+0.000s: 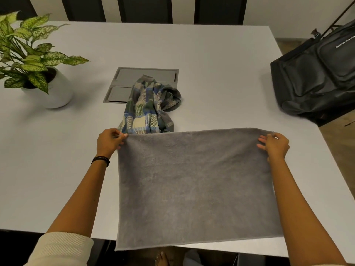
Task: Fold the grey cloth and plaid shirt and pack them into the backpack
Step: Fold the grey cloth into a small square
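Grey table, and the grey cloth lay spread on it, near edge hanging off the rim. Its far corners were pinched by the left hand and right hand; one slipping pinch could skew the fold.

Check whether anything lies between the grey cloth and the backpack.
Nothing visible does. Bare table separates the grey cloth from the backpack at the right edge. The plaid shirt lies beyond the cloth, off that path. The left hand and right hand pinch its far corners.
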{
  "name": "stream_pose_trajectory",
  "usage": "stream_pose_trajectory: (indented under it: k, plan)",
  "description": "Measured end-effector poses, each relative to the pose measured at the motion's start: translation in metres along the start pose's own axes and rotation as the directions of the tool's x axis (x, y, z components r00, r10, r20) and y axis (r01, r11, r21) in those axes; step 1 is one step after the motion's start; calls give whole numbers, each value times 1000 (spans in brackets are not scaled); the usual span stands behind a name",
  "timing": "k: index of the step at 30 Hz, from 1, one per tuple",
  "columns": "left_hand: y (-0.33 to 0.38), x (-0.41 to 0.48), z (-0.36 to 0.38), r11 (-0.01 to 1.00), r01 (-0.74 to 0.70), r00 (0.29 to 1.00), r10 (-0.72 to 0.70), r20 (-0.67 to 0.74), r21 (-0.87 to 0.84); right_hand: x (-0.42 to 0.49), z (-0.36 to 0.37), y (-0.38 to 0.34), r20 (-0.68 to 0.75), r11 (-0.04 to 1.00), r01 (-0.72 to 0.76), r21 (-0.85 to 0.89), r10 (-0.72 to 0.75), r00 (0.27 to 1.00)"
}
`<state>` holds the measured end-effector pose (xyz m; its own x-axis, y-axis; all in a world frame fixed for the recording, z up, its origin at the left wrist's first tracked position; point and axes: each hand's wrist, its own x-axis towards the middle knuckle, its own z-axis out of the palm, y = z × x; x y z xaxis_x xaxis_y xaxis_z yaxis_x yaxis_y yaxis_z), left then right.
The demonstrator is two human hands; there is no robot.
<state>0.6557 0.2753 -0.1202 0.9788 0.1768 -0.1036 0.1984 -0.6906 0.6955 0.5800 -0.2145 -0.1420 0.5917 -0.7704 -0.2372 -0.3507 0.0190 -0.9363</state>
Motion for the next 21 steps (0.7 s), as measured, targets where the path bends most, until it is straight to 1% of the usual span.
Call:
stream_pose_trajectory:
  k: [3,7,11,17,21]
  plan:
    - [3,2,-1,1000,-14,999,13,-47,-12,3,-1,-3,12,1000,-5,18,5,1000]
    - [5,4,-1,997,-8,998,4,-56,-74,5,0,-10,29,999,32,-30,-31,999]
    - [12,1,-2,989,-41,996,30,-78,-143,8,3,-16,59,997,41,-59,-38,998]
    - [9,-6,-7,984,-61,995,47,-86,-169,2,3,-26,132,994,-74,76,64,989]
    - [2,-16,-8,980,-37,996,19,-91,-197,-10,-7,-22,116,982,-115,147,98,988]
